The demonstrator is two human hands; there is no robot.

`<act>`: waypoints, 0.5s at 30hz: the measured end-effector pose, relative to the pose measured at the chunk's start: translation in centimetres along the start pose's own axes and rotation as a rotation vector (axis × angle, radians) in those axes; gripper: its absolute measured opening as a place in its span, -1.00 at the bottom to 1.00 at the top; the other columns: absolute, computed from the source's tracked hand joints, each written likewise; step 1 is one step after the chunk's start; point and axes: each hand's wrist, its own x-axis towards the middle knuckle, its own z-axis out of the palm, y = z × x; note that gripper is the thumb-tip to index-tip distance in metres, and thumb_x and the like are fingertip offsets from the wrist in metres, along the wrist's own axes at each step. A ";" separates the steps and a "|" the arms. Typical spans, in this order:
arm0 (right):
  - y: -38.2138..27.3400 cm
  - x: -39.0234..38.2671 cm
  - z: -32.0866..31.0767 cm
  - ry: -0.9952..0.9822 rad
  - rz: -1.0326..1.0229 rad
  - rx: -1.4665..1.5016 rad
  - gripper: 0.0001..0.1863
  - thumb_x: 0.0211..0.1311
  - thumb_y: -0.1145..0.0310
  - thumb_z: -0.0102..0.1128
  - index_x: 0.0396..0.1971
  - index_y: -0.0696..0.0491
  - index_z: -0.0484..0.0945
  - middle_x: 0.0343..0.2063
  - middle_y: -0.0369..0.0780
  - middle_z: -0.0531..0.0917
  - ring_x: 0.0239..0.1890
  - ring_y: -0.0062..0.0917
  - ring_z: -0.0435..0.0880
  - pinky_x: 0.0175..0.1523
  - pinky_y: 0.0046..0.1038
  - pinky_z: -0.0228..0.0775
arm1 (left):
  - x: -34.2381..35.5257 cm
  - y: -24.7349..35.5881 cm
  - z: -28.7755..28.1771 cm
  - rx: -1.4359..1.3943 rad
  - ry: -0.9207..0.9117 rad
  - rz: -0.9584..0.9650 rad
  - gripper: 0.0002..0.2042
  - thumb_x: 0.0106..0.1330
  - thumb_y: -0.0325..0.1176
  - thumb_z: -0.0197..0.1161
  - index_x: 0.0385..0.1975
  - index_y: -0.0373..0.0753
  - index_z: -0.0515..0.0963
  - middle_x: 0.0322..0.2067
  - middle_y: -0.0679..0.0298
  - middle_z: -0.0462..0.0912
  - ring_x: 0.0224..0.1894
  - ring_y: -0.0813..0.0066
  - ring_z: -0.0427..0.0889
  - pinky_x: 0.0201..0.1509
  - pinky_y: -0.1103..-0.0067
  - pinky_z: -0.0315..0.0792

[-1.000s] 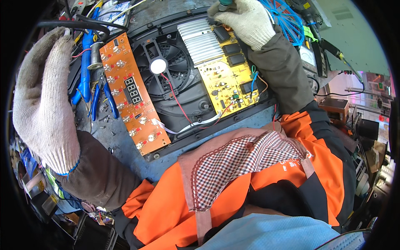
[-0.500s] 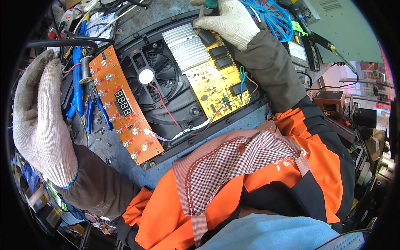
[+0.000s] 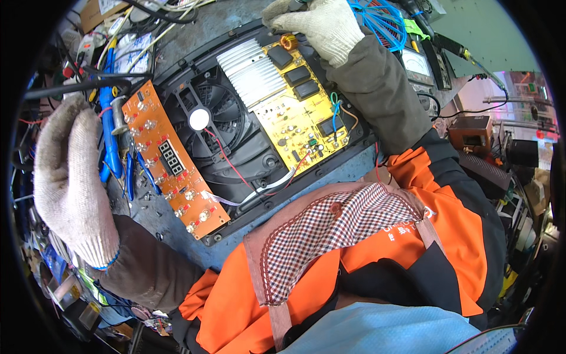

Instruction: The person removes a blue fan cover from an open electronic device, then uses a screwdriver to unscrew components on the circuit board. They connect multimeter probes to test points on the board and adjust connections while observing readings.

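Observation:
My left hand (image 3: pixel 74 171), in a white knit glove, is at the left beside a blue tool (image 3: pixel 109 138), fingertips drawn together; what they hold, if anything, is hidden. My right hand (image 3: pixel 312 26), also gloved, grips a dark green-handled tool (image 3: pixel 298 5) above the top right of an open appliance housing (image 3: pixel 236 197). Inside it lie an orange control board (image 3: pixel 156 133) with a digit display, a black fan (image 3: pixel 215 109), and a yellow circuit board (image 3: pixel 283 127) with an aluminium heatsink (image 3: pixel 247 74), a copper coil and wires.
Blue-handled cutters (image 3: pixel 144 174), a solder spool (image 3: pixel 119 115) and tangled cables (image 3: pixel 147 15) crowd the bench's left and back. A blue wire guard (image 3: pixel 380 23), a panel meter (image 3: pixel 415 62) and a black-handled tool (image 3: pixel 448 47) lie at the right. Boxy equipment (image 3: pixel 471 133) stands further right.
My right hand has moved up and left with the tool, uncovering more of the coil. My left hand sits lower in view. The housing appears shifted left in the picture.

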 end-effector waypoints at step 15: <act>4.4 1.8 -2.6 0.217 -0.108 0.137 -0.53 0.20 0.56 0.49 0.13 0.27 0.63 -0.32 -0.19 0.71 -0.29 -0.46 0.70 -0.15 -0.38 0.58 | 1.9 8.0 13.9 0.161 -0.692 -0.033 -0.52 0.44 -0.29 0.51 0.25 -0.46 0.65 0.00 0.02 0.82 0.02 0.37 0.77 0.15 0.47 0.63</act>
